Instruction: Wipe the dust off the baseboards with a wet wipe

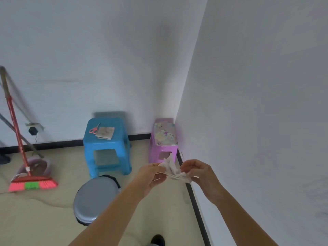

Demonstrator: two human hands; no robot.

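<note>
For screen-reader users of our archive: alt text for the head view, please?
A left hand and a right hand pinch a crumpled white wet wipe between them near a room corner edged with black baseboard. Nearby stand a blue stool bearing scissors, a purple stool, a grey lidded bin and a red broom.

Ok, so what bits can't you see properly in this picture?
All in the head view:
1. Black baseboard: stretches hidden behind the blue plastic stool and purple plastic stool; any dust is too small to see.
2. Crumpled white wet wipe: its ends hidden in the pinching left hand and right hand.
3. Round grey lid: covers whatever is under it.
4. Black shoe: cut off by the bottom edge.
</note>
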